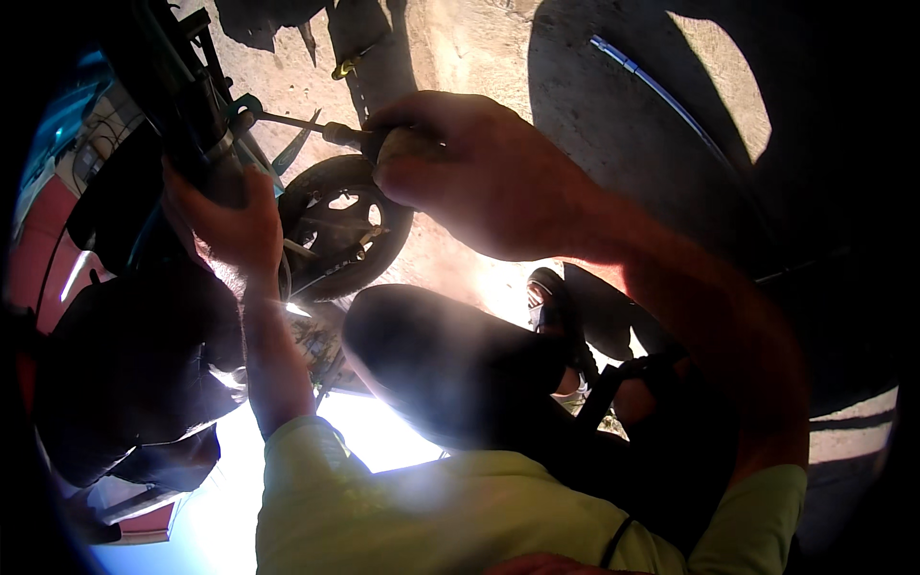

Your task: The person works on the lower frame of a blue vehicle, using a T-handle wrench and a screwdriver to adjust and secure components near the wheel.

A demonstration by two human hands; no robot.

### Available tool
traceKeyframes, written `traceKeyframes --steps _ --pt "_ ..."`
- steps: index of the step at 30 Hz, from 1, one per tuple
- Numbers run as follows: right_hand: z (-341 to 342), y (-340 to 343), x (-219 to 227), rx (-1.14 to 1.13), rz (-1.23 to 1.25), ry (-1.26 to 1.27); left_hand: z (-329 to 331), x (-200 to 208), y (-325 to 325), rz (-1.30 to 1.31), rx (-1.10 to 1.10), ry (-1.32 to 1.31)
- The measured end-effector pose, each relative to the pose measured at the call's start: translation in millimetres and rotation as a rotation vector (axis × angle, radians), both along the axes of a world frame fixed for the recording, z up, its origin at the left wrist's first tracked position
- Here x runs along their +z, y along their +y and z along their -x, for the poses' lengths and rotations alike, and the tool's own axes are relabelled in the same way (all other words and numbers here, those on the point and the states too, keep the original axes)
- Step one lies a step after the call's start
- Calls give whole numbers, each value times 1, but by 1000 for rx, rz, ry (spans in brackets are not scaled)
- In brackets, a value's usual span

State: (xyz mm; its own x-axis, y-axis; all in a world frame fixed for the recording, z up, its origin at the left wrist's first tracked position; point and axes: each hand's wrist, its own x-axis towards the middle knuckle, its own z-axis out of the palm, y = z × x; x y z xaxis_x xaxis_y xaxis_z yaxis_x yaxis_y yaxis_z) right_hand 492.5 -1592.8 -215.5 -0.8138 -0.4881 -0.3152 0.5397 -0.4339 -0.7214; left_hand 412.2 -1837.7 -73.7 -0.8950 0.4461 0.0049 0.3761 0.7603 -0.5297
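Note:
My right hand (470, 172) is closed around the handle of a screwdriver (335, 132). Its thin shaft points left, and the tip meets or lies just beside a small teal tab (248, 102) on a motorbike-like vehicle. Below that tab, my left hand (235, 225) wraps round the lower end of a dark tube (196, 110); some of its fingers are hidden behind it. A spoked wheel with a black tyre (401, 230) is under and between my hands.
A dark padded seat-like part (134, 374) fills the left side. My bent knee (383, 326) is below the wheel. On the concrete floor (470, 48), a long pale blue strip (661, 91) lies at the upper right. Hard shadows hide much of the right side.

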Motion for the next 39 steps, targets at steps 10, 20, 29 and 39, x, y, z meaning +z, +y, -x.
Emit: traceKeyframes --steps 10,20,29,39 --pt "12 -4 4 -27 88 -46 -1 -4 1 -69 -26 6" --pt "23 -9 -6 -3 87 -36 0 -3 2 -52 -32 -5" --pt "47 1 -26 50 -69 263 -1 -7 -1 -58 -63 18" --pt "34 -8 -26 -97 -523 736 -7 -6 8 -54 -47 111"
